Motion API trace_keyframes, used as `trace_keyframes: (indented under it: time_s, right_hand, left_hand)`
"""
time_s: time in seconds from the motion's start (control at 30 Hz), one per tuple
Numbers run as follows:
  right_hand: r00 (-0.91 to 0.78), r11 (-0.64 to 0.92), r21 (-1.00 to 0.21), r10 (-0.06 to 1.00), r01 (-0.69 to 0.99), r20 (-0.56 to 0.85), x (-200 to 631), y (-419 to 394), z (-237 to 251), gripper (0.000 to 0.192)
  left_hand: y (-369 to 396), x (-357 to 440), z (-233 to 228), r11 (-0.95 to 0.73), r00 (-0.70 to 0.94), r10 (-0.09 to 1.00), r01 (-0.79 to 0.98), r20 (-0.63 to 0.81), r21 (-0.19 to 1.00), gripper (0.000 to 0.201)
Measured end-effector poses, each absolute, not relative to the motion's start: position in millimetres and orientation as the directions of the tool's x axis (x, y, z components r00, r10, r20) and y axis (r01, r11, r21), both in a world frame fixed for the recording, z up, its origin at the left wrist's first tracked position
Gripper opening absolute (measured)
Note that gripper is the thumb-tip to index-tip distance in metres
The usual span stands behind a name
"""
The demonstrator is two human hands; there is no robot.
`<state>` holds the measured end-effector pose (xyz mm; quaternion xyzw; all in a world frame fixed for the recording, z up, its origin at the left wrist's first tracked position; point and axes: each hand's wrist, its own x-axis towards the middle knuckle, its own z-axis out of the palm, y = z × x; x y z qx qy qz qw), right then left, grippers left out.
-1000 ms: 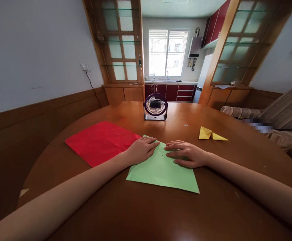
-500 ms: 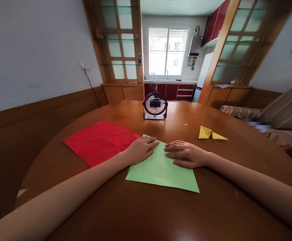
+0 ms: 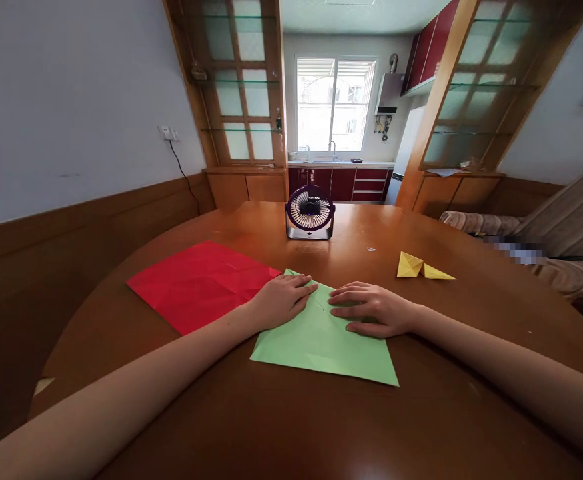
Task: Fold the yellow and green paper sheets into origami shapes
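A light green sheet of paper point(image 3: 321, 347) with faint creases lies on the wooden table in front of me. My left hand point(image 3: 284, 300) rests on its upper left part, palm down, fingers stretched toward the right. On the upper right part lies my right hand point(image 3: 371, 309), palm down with its fingers spread and pointing left. Both hands cover portions of the paper's sides. A larger red sheet of paper point(image 3: 201, 283), also creased, lies to the left, its right corner reaching my left hand and the green sheet.
A small purple desk fan point(image 3: 310, 212) stands toward the back of the round table point(image 3: 291, 427). To the right lies a folded yellow paper piece point(image 3: 410, 265) with a pointed end. A striped sofa point(image 3: 566, 227) stands beyond the table's right edge.
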<state>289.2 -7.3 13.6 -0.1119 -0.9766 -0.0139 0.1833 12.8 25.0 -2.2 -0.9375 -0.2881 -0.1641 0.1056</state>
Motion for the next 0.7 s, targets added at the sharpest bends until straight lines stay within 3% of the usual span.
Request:
trace_keyframes:
  time_s: [0.33,0.7]
  right_hand:
    - [-0.907,0.972,-0.033,0.231,0.234,0.352,289.1,-8.7,13.8,0.038]
    - [-0.901,0.974,-0.045,0.223,0.223,0.372,288.8,-8.2,13.1,0.037]
  left_hand:
    - [24.0,13.6,-3.5,-0.791,0.758,0.525,0.603,0.387,-0.107,0.039]
    - [20.3,15.2,1.9,-0.705,0.693,0.643,0.702,0.327,-0.101,0.047]
